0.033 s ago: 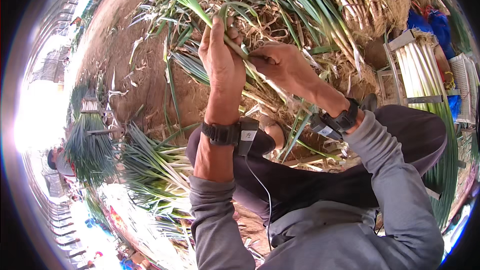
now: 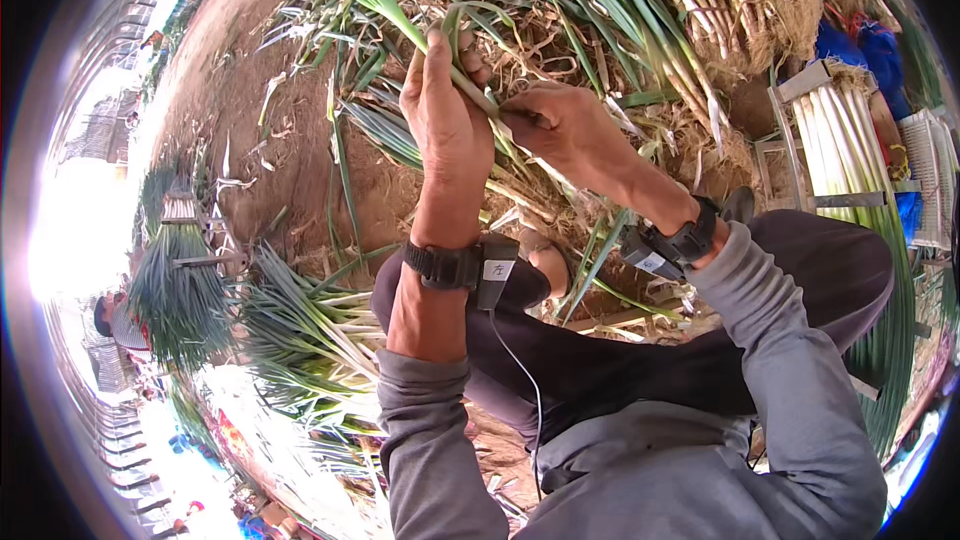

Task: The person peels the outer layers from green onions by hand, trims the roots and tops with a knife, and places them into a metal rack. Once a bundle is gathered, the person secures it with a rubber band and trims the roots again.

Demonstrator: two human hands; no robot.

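Note:
A long green onion slants across the upper middle, its green leaves toward the upper left and its pale stem toward my right hand. My left hand is closed around the stem, with the thumb lying along it. Further down the same stalk, my right hand pinches at the stem with thumb and curled fingers. What exactly lies between those fingertips is partly hidden. A bent green leaf hangs loose beside my left fingers. Below the hands, more onion stalks lie on the ground.
Untrimmed onions with roots lie at the far right. To the right, cleaned white stems rest in a metal rack. Another bundle stands at the left, near a loose pile. Peeled scraps litter the soil.

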